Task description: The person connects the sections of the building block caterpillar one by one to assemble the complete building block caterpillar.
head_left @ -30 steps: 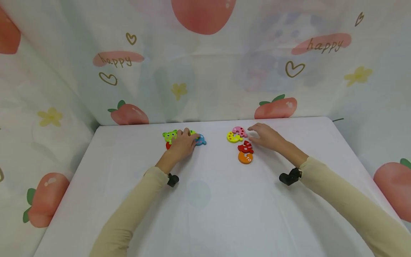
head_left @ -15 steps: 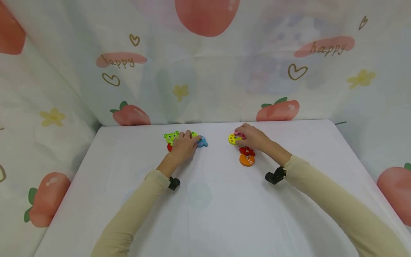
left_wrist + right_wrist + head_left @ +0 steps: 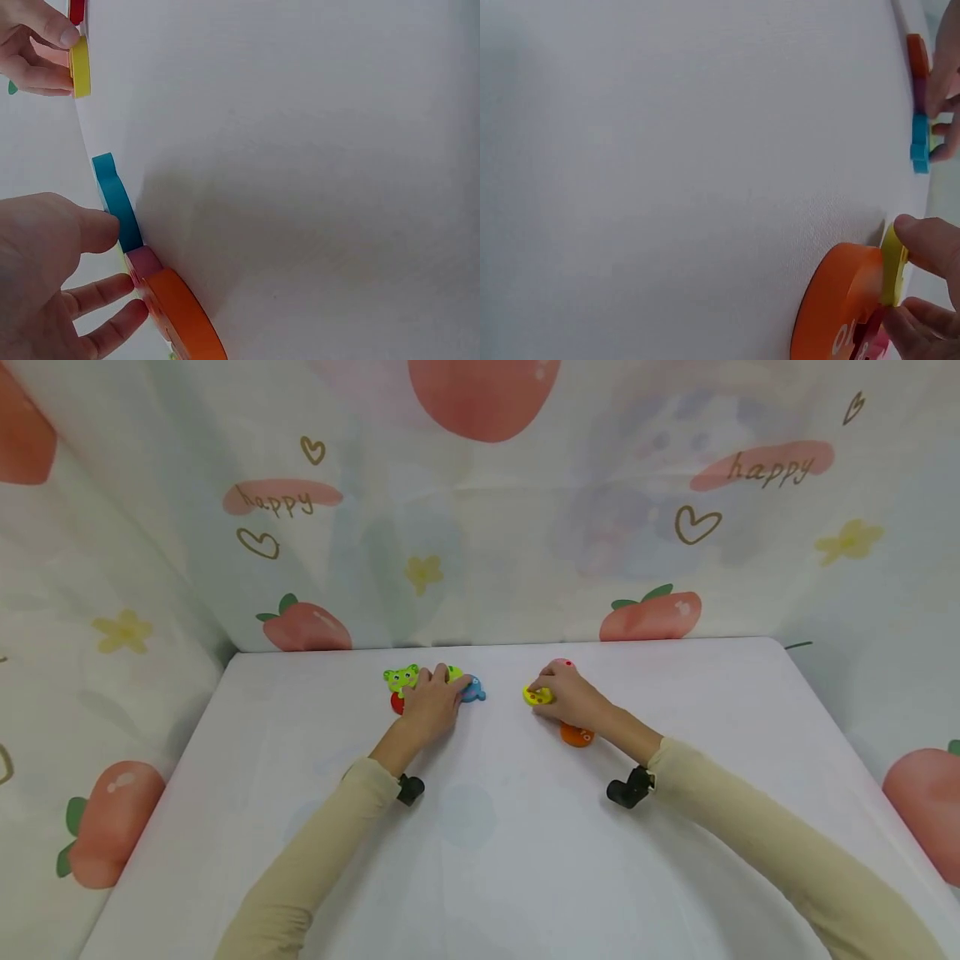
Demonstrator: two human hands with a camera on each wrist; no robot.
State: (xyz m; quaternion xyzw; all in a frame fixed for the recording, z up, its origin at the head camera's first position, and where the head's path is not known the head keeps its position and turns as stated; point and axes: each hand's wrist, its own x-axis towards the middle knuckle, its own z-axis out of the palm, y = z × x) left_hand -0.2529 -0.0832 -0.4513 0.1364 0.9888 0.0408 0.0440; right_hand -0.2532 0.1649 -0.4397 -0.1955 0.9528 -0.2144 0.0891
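Observation:
My right hand [image 3: 576, 697] pinches a yellow puzzle piece [image 3: 536, 696] with dots between thumb and fingers. In the right wrist view the yellow piece stands beside a thick orange piece [image 3: 836, 300] marked 10, with a red piece [image 3: 867, 334] partly hidden behind. My left hand [image 3: 431, 703] rests on a cluster of animal-shaped pieces. Its thumb touches a blue piece [image 3: 120, 206], and its fingertips lie at a pink piece [image 3: 144, 259] and an orange piece [image 3: 184, 315]. A green animal-head piece [image 3: 401, 678] and a red piece [image 3: 397, 703] show left of that hand.
A pink piece [image 3: 563, 662] peeks out behind my right hand. White cloth covers the table [image 3: 465, 860], whose back edge runs close behind the pieces. A printed curtain [image 3: 480, 527] hangs behind it. Each wrist carries a small black camera [image 3: 632, 787].
My right hand has moved left onto the right-hand pieces, taken hold of the yellow one and shifted it slightly left and nearer, off the pink one. My left hand has stayed in place.

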